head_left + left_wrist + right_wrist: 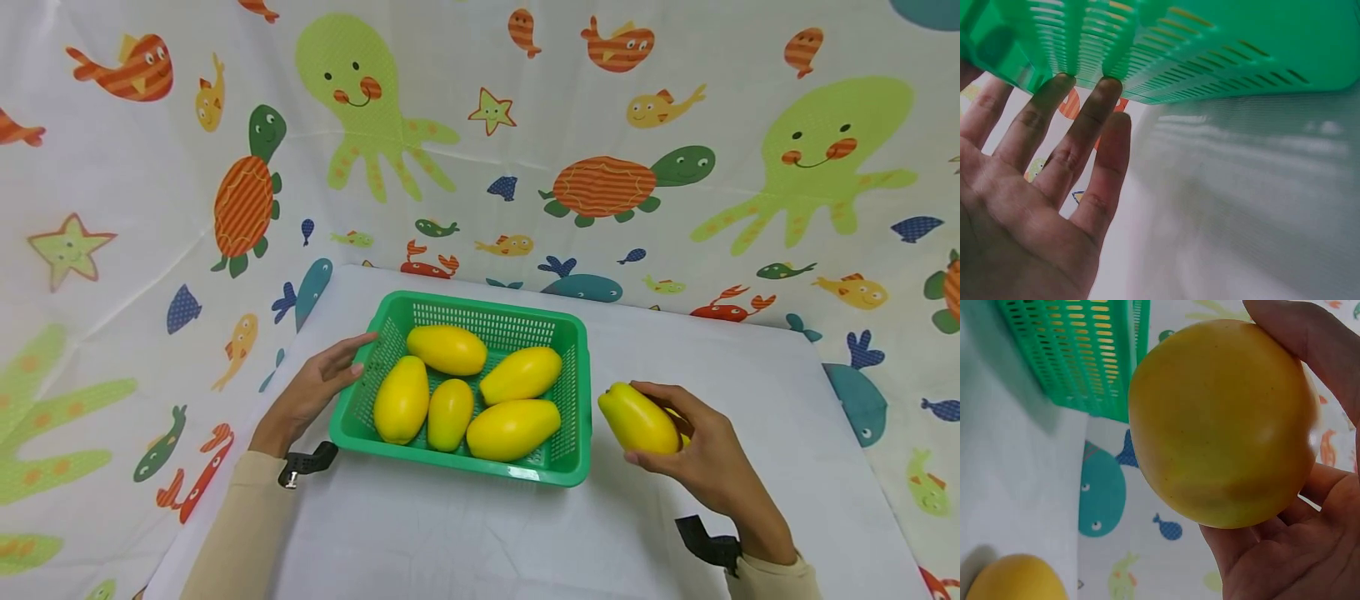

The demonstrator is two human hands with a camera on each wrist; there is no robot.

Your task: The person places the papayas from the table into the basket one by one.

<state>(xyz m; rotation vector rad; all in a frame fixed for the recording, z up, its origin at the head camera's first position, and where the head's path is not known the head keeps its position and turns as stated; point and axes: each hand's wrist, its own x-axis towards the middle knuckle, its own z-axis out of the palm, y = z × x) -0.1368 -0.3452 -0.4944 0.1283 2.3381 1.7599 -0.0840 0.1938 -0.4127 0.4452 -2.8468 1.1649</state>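
Observation:
A green plastic basket [487, 469] stands on the white table with several yellow papayas [513, 429] inside. At its left end is my left hand [318, 387], fingers fairly straight. In the left wrist view the fingertips [1109, 87] lie against or very near the basket's slotted wall [1222, 56]. My right hand [701, 454] grips another papaya [637, 418], yellow with a greenish tip, just right of the basket. The right wrist view shows this papaya [1222, 425] between thumb and fingers, off the table. One more yellow papaya [1017, 581] appears at that view's lower left, mostly cut off.
A white cloth [420, 542] covers the table. Behind and to the left hangs a white sheet [465, 50] printed with sea animals. Black straps [708, 546] with small cameras sit on both wrists.

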